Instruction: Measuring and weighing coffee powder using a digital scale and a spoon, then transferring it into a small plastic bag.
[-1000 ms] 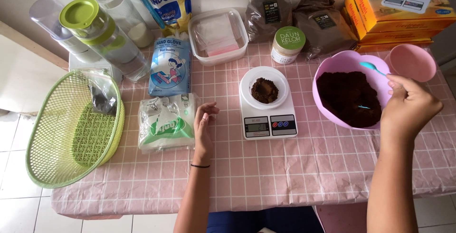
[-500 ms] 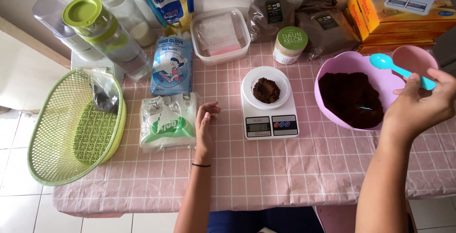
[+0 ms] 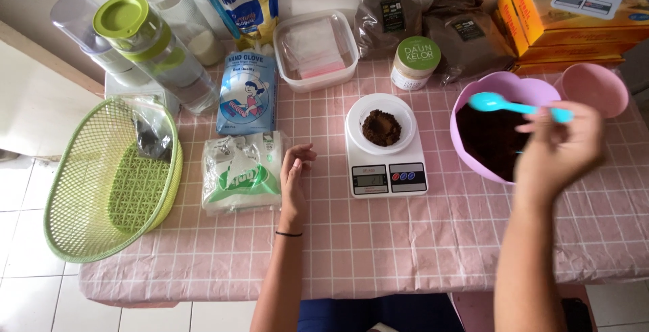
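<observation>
Weighing brown powder, by the look of it. Right hand (image 3: 558, 149) raised over the purple bowl (image 3: 473, 102), fingers pinched on the handle of a blue spoon (image 3: 503, 105); spoon bowl pointing left, above the near rim, and seemingly empty, though hard to tell. Dark powder filling the purple bowl; a small mound already in the white dish (image 3: 380, 124) on the scale (image 3: 385, 163), just left of the bowl. Left hand (image 3: 294, 173) flat on the pink cloth (image 3: 405, 251), fingers loosely together, holding nothing, between the scale and a white packet (image 3: 242, 173). Green basket (image 3: 108, 183) far left, pink cup (image 3: 595, 88) behind the right hand.

Step in hand, probably: portioning powder from bowl to dish. Next move likely calls for a level spoon, a short carry left across the bowl rim, and a gentle tip over the dish centre, with an eye on the display and no knock to the scale.
</observation>
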